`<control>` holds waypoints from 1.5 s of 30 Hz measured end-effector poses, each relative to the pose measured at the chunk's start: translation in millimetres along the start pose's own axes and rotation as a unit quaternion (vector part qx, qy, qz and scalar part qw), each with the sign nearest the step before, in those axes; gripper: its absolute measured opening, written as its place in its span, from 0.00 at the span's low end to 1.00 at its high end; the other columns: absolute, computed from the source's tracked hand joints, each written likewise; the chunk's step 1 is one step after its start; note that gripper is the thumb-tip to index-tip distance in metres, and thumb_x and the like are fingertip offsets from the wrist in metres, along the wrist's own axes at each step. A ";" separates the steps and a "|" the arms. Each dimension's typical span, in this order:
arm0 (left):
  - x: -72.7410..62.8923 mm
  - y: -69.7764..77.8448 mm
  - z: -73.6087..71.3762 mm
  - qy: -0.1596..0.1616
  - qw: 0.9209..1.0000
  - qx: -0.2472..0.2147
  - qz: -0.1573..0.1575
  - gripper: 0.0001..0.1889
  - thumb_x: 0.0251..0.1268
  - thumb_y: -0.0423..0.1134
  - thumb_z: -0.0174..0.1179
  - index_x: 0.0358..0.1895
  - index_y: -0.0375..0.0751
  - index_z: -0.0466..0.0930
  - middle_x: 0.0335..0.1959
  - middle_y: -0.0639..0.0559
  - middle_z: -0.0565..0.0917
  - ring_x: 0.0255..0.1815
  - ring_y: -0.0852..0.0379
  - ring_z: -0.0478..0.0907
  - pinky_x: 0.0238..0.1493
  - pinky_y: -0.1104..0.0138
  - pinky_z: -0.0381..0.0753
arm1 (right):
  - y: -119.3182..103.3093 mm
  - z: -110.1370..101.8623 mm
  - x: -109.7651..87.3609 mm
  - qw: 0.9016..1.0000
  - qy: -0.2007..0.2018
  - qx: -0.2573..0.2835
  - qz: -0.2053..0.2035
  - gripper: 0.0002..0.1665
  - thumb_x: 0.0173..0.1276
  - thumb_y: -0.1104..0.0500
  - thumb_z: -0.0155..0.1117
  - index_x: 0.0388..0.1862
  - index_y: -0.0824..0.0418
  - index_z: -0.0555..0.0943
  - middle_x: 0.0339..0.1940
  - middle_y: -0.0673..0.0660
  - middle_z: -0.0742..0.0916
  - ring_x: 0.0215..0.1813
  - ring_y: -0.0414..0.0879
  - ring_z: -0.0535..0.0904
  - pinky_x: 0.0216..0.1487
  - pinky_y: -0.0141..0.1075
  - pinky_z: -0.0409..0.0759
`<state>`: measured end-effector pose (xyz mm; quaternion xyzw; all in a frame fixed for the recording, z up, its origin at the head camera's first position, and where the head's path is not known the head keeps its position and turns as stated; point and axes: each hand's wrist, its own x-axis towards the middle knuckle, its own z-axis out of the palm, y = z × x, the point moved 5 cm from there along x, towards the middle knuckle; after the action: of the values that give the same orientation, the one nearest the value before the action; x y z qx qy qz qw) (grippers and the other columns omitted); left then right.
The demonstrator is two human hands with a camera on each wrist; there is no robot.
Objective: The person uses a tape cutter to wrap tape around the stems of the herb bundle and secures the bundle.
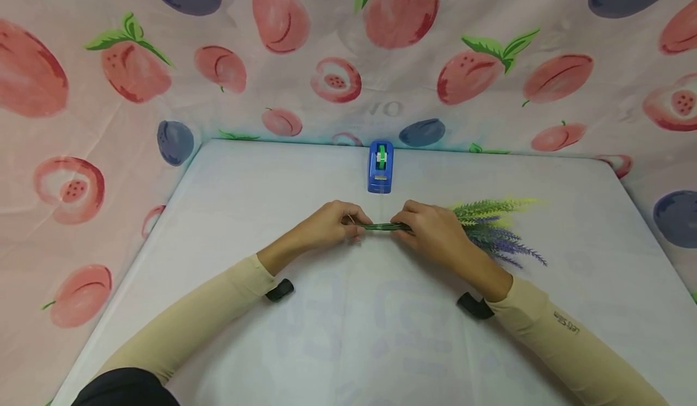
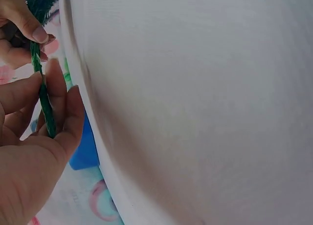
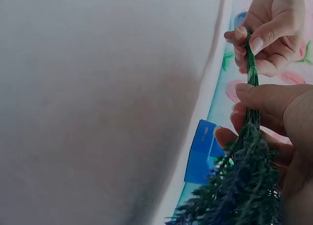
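A bunch of artificial lavender (image 1: 498, 236), with purple and yellow-green sprigs, lies sideways above the table, its flower heads to the right. Its green stems (image 1: 383, 227) run between both hands. My left hand (image 1: 327, 223) pinches the stem ends between thumb and fingers, as the left wrist view also shows. Nearer the flower heads, my right hand (image 1: 435, 230) grips the stems, thumb on one side and fingers on the other. Just beyond the stems stands a blue tape dispenser (image 1: 380, 170); a faint clear strip seems to stretch from it toward the stems.
A white cloth-covered table (image 1: 348, 333) spreads under the arms. Behind and to the left hangs a pink curtain (image 1: 229, 25) printed with fruit, meeting the table's back edge close behind the dispenser. Black wrist devices (image 1: 280, 290) sit under both sleeves.
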<state>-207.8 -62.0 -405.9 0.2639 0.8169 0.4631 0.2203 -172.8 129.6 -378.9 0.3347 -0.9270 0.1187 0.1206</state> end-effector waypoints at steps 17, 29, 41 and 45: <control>1.0 2.4 -6.5 0.038 0.998 0.047 0.014 0.07 0.70 0.32 0.63 0.45 0.45 0.89 0.40 0.50 0.90 0.42 0.59 0.82 0.51 0.63 0.80 | 4.8 0.7 2.6 0.998 -0.031 0.024 0.049 0.08 0.66 0.54 0.75 0.43 0.53 0.89 0.39 0.50 0.90 0.39 0.46 0.86 0.33 0.43 0.83; 3.9 1.8 -8.0 0.046 0.997 0.052 0.017 0.07 0.72 0.31 0.62 0.44 0.42 0.89 0.38 0.48 0.90 0.39 0.54 0.85 0.46 0.66 0.80 | 2.9 1.6 6.2 0.999 -0.017 0.008 0.029 0.05 0.68 0.56 0.72 0.40 0.55 0.89 0.37 0.51 0.89 0.37 0.47 0.86 0.36 0.43 0.84; 8.0 -1.9 -7.9 0.045 0.998 0.033 -0.005 0.09 0.74 0.26 0.56 0.45 0.38 0.86 0.34 0.46 0.89 0.35 0.51 0.84 0.35 0.69 0.79 | 3.1 6.2 13.5 0.999 -0.028 -0.012 0.016 0.10 0.63 0.55 0.77 0.41 0.56 0.88 0.34 0.51 0.88 0.32 0.48 0.82 0.34 0.44 0.80; 7.3 0.0 -8.7 0.048 0.998 0.038 -0.009 0.09 0.73 0.27 0.56 0.45 0.39 0.86 0.35 0.46 0.89 0.33 0.52 0.82 0.33 0.69 0.79 | 3.7 5.7 14.4 1.000 -0.018 -0.020 0.007 0.08 0.62 0.58 0.77 0.41 0.56 0.89 0.32 0.51 0.88 0.32 0.48 0.83 0.32 0.43 0.80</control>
<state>-218.6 -62.8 -402.7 0.2425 0.8459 0.4417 0.1746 -186.7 122.1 -380.4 0.3277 -0.9336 0.0951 0.1097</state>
